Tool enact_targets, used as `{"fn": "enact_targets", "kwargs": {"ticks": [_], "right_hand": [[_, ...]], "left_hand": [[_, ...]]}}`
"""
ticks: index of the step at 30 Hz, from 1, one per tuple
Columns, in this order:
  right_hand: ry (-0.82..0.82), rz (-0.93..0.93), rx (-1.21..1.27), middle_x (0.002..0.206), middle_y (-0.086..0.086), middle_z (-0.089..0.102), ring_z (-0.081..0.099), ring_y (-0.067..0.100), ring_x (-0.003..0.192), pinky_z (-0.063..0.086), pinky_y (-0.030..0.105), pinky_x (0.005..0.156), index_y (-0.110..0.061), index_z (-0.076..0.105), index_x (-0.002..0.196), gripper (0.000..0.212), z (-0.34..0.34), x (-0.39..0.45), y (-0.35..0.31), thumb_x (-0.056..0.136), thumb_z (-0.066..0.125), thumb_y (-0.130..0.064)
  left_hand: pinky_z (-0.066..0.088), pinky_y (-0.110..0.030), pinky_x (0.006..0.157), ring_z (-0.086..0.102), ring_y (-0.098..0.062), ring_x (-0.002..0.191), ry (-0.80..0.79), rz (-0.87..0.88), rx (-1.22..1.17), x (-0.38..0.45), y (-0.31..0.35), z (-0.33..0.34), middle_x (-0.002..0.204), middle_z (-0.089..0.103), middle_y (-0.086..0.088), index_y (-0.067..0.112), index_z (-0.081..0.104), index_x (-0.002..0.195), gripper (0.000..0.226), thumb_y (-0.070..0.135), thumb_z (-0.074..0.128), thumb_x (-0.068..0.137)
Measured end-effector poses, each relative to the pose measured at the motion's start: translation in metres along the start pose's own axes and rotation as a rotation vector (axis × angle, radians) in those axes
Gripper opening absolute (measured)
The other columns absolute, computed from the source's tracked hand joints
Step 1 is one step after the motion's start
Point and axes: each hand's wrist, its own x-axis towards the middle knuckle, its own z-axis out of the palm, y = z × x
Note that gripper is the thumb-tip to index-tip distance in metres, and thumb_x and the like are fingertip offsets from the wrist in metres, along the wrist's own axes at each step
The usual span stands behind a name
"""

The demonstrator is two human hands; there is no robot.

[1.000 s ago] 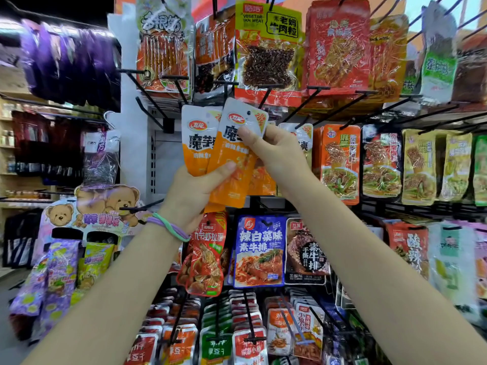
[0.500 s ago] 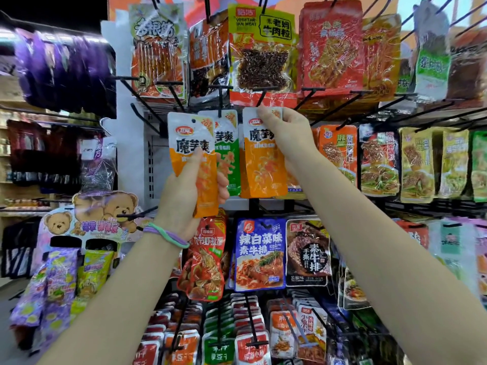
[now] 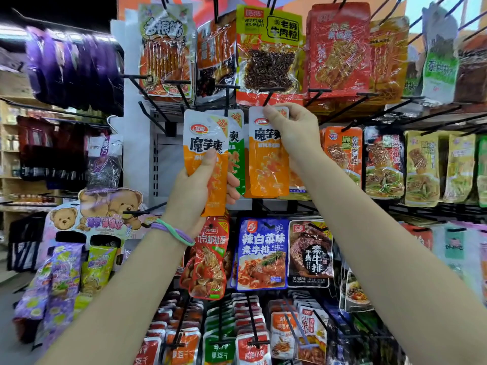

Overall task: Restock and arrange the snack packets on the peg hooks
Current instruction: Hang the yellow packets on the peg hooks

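Observation:
My left hand point(image 3: 193, 192) grips an orange and white snack packet point(image 3: 204, 139) by its lower half and holds it upright in front of the rack. My right hand point(image 3: 295, 130) pinches the top of a second orange packet point(image 3: 266, 164) at the tip of a black peg hook point(image 3: 271, 94). Whether that packet's hole sits on the hook is hidden by my fingers. A green packet point(image 3: 236, 154) of the same brand hangs between the two orange ones.
Rows of black peg hooks carry many snack packets: a yellow vegetarian-meat bag point(image 3: 268, 48) above, a blue packet point(image 3: 261, 254) below, yellow-green packets point(image 3: 421, 167) at right. Bare hooks point(image 3: 158, 106) jut out at upper left. A bear-printed display point(image 3: 87, 214) stands at left.
The view has shifted slightly. My right hand stays at the top of the right packet by the hook. My left hand still holds its packet upright, a little higher.

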Motion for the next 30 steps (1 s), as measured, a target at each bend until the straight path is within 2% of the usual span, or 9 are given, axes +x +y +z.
{"fn": "enact_targets", "kwargs": {"ticks": [3, 8, 13, 16, 19, 22, 25, 28, 30], "right_hand": [[-0.002, -0.026, -0.053, 0.076, -0.002, 0.067, 0.062, 0.001, 0.067, 0.053, 0.020, 0.069, -0.015, 0.069, 0.083, 0.017, -0.003, 0.003, -0.003, 0.091, 0.075, -0.028], [-0.010, 0.010, -0.023, 0.092, 0.012, 0.076, 0.073, 0.033, 0.088, 0.060, 0.053, 0.084, -0.014, 0.072, 0.090, 0.014, -0.001, 0.004, -0.001, 0.085, 0.081, -0.024], [-0.011, 0.031, 0.025, 0.091, 0.014, 0.076, 0.074, 0.031, 0.083, 0.062, 0.049, 0.076, -0.010, 0.071, 0.090, 0.015, -0.001, 0.002, -0.001, 0.086, 0.081, -0.021], [-0.007, 0.034, 0.016, 0.096, 0.019, 0.076, 0.072, 0.042, 0.093, 0.058, 0.061, 0.081, -0.012, 0.072, 0.088, 0.018, 0.003, -0.001, -0.002, 0.085, 0.081, -0.027], [-0.002, 0.019, -0.004, 0.096, 0.018, 0.075, 0.070, 0.043, 0.096, 0.057, 0.061, 0.084, -0.015, 0.071, 0.085, 0.019, 0.003, -0.001, -0.002, 0.084, 0.081, -0.031], [-0.009, 0.015, -0.008, 0.090, 0.019, 0.071, 0.068, 0.036, 0.088, 0.058, 0.045, 0.078, -0.015, 0.068, 0.082, 0.018, 0.004, -0.002, -0.005, 0.088, 0.078, -0.030], [-0.001, 0.044, -0.034, 0.086, 0.003, 0.063, 0.057, 0.017, 0.084, 0.047, 0.030, 0.073, -0.017, 0.066, 0.081, 0.018, 0.007, -0.001, -0.007, 0.092, 0.073, -0.029], [0.018, 0.081, -0.006, 0.094, 0.006, 0.070, 0.065, 0.027, 0.102, 0.055, 0.047, 0.092, -0.022, 0.069, 0.076, 0.019, 0.009, 0.001, -0.006, 0.087, 0.078, -0.034], [0.010, 0.087, -0.002, 0.090, 0.007, 0.071, 0.067, 0.026, 0.094, 0.055, 0.048, 0.092, -0.023, 0.070, 0.070, 0.022, 0.008, 0.004, -0.005, 0.086, 0.079, -0.035]], "left_hand": [[0.056, -0.031, 0.052, 0.065, -0.023, 0.054, -0.004, 0.040, -0.018, 0.000, -0.001, -0.002, 0.070, 0.070, -0.012, 0.001, 0.066, 0.089, 0.047, 0.040, 0.047, 0.106], [0.055, -0.030, 0.051, 0.065, -0.023, 0.054, -0.007, 0.037, -0.016, 0.001, 0.000, -0.001, 0.070, 0.069, -0.012, 0.000, 0.066, 0.090, 0.047, 0.040, 0.046, 0.106], [0.056, -0.030, 0.052, 0.065, -0.023, 0.055, -0.001, 0.036, -0.012, -0.001, -0.001, -0.001, 0.070, 0.070, -0.013, -0.002, 0.066, 0.090, 0.050, 0.041, 0.046, 0.106], [0.056, -0.030, 0.052, 0.065, -0.023, 0.055, -0.004, 0.042, -0.013, -0.001, -0.001, -0.001, 0.071, 0.070, -0.013, -0.001, 0.067, 0.087, 0.051, 0.042, 0.046, 0.106], [0.056, -0.030, 0.052, 0.065, -0.023, 0.055, -0.010, 0.045, -0.019, -0.001, -0.001, -0.001, 0.071, 0.070, -0.012, 0.001, 0.067, 0.086, 0.051, 0.042, 0.046, 0.105], [0.055, -0.031, 0.052, 0.065, -0.023, 0.055, -0.013, 0.045, -0.022, -0.002, -0.001, -0.001, 0.071, 0.069, -0.012, 0.000, 0.067, 0.085, 0.051, 0.042, 0.046, 0.105], [0.056, -0.031, 0.052, 0.065, -0.023, 0.056, -0.017, 0.045, -0.027, -0.002, -0.001, -0.002, 0.072, 0.070, -0.012, 0.001, 0.067, 0.084, 0.050, 0.041, 0.046, 0.105], [0.056, -0.031, 0.052, 0.065, -0.023, 0.056, -0.013, 0.047, -0.035, -0.002, 0.000, -0.002, 0.071, 0.070, -0.012, 0.002, 0.067, 0.083, 0.049, 0.041, 0.047, 0.105], [0.056, -0.031, 0.052, 0.065, -0.022, 0.055, -0.015, 0.045, -0.041, -0.003, 0.000, -0.001, 0.070, 0.070, -0.012, 0.002, 0.067, 0.081, 0.050, 0.041, 0.046, 0.105]]}}
